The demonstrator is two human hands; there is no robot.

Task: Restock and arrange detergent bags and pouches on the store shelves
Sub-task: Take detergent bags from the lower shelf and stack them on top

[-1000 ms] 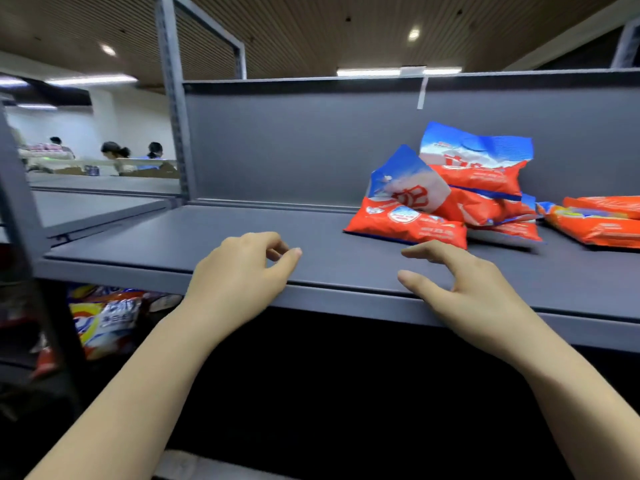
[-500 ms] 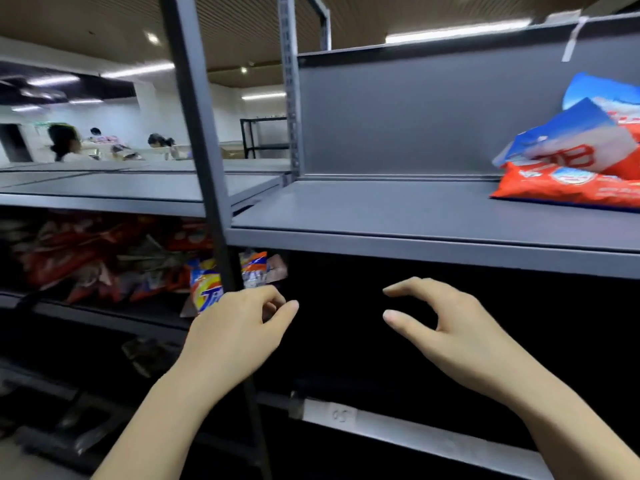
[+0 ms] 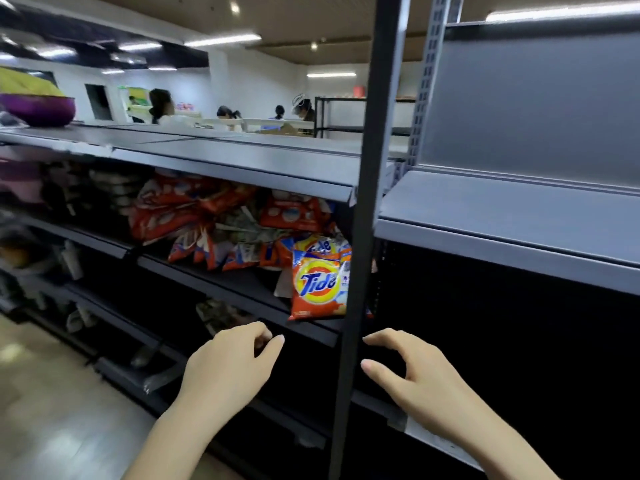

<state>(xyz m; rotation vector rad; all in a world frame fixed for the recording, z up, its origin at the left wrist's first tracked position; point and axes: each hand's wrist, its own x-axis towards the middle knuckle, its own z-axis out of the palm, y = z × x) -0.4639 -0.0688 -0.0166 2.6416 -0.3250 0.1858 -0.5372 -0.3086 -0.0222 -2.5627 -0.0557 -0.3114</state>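
Observation:
An orange Tide detergent bag [image 3: 318,282] stands upright at the right end of a dark middle shelf [image 3: 221,289], just left of a black upright post [image 3: 363,237]. Behind it lies a heap of red and orange detergent bags [image 3: 221,220]. My left hand [image 3: 228,368] hovers below the Tide bag with loosely curled fingers and holds nothing. My right hand [image 3: 415,379] hovers right of the post, fingers loosely curved, also holding nothing. The grey upper shelf [image 3: 502,216] on the right shows bare in this view.
A purple bowl [image 3: 38,109] sits on the grey top shelf [image 3: 225,157] at the far left. Lower dark shelves hold a few dim items. Several people sit in the background. A pale floor [image 3: 52,410] runs along the left.
The view has swung left and down: the red and blue bags on the grey shelf have left the frame, and the Tide bag and heap have come into view. Both hands dropped below shelf level.

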